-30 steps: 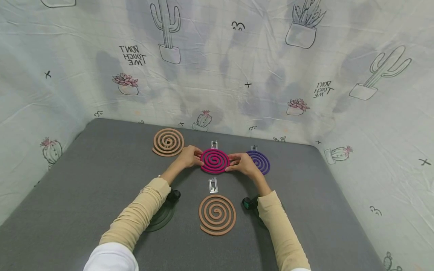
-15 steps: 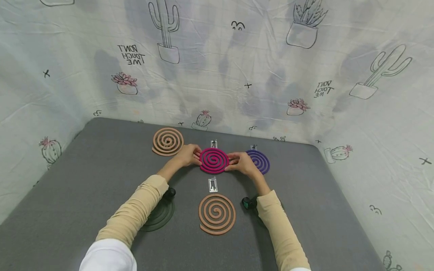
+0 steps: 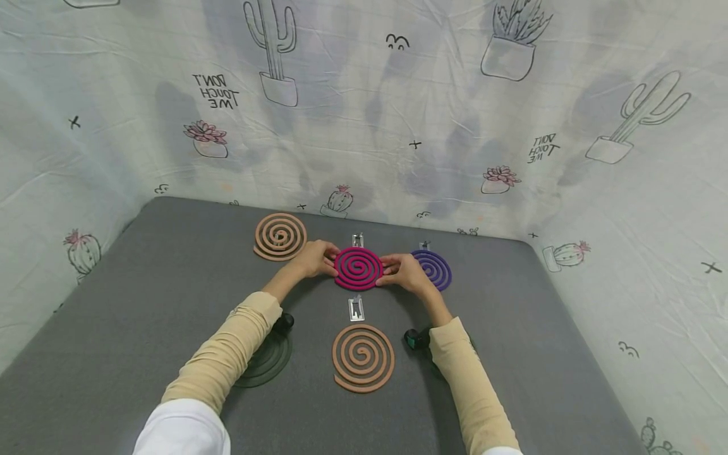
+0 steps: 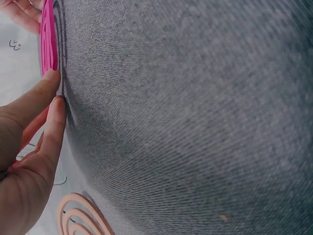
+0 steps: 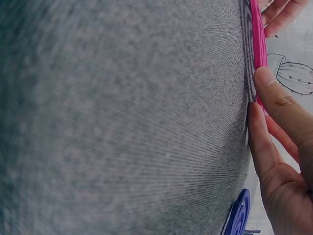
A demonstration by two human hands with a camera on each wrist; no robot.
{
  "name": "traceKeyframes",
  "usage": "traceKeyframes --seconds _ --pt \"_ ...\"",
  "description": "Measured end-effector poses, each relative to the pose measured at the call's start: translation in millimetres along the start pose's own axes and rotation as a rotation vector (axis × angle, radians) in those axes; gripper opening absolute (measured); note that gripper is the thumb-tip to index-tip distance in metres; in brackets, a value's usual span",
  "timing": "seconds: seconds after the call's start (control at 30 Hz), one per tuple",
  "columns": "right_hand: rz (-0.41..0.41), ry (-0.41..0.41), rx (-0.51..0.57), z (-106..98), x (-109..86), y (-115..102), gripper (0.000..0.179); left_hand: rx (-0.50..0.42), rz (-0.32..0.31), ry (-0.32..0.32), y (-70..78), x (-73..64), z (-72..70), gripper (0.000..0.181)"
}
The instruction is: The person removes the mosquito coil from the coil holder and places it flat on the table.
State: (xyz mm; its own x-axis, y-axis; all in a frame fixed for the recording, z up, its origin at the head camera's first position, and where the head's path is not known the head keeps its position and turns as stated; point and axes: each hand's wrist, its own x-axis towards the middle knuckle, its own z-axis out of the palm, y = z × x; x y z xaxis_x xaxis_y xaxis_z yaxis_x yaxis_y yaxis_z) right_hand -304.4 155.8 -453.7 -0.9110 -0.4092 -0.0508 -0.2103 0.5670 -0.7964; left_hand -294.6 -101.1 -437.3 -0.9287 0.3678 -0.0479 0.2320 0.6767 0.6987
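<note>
A pink mosquito coil (image 3: 358, 268) is held level between my two hands near the middle of the table. My left hand (image 3: 315, 259) pinches its left edge, thumb above and fingers below; the left wrist view shows this pinch on the pink rim (image 4: 47, 44). On the opposite edge my right hand (image 3: 406, 273) pinches in the same way, as the right wrist view shows. In both wrist views a striped shadow of the coil lies close beneath it on the grey cloth. A purple coil (image 3: 436, 270) lies partly behind my right hand.
Tan coils lie at the back left (image 3: 280, 237) and front middle (image 3: 363, 351). A dark green coil (image 3: 279, 373) shows partly under my left forearm. Small metal coil stands lie before (image 3: 356, 309) and behind (image 3: 357, 240) the pink coil. A patterned curtain (image 3: 364, 114) closes off the back.
Both hands keep their hold on the pink coil with hardly any motion. The whole head view has shifted slightly.
</note>
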Motion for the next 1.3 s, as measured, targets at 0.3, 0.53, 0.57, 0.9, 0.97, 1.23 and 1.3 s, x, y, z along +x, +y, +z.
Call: traceKeyframes --seconds 0.3,0.53,0.57,0.9,0.97,1.23,1.3 --pt "0.012 0.001 -0.079 0 0.3 -3 0.055 0.022 0.027 0.000 -8.7 8.1 2.5 0.052" --pt "0.015 0.001 -0.122 0 -0.6 -5 0.055 -0.021 0.079 0.001 -34.5 27.9 12.9 0.056" --pt "0.016 0.002 -0.129 0 -0.5 -6 0.055 -0.019 0.078 0.002 -35.4 29.1 13.9 0.057" --pt "0.036 -0.013 -0.169 -1 1.3 -10 0.055 0.020 0.017 -0.018 -4.3 10.8 4.2 0.054" --pt "0.043 -0.014 -0.172 -2 1.9 -10 0.056 0.025 0.017 -0.016 -1.5 8.6 4.2 0.053" --pt "0.051 -0.015 -0.178 -2 3.6 -11 0.057 0.034 -0.003 -0.012 3.5 3.1 3.7 0.052" --pt "0.052 -0.019 -0.172 -3 4.3 -11 0.057 0.036 -0.009 -0.010 3.9 3.3 4.0 0.052"
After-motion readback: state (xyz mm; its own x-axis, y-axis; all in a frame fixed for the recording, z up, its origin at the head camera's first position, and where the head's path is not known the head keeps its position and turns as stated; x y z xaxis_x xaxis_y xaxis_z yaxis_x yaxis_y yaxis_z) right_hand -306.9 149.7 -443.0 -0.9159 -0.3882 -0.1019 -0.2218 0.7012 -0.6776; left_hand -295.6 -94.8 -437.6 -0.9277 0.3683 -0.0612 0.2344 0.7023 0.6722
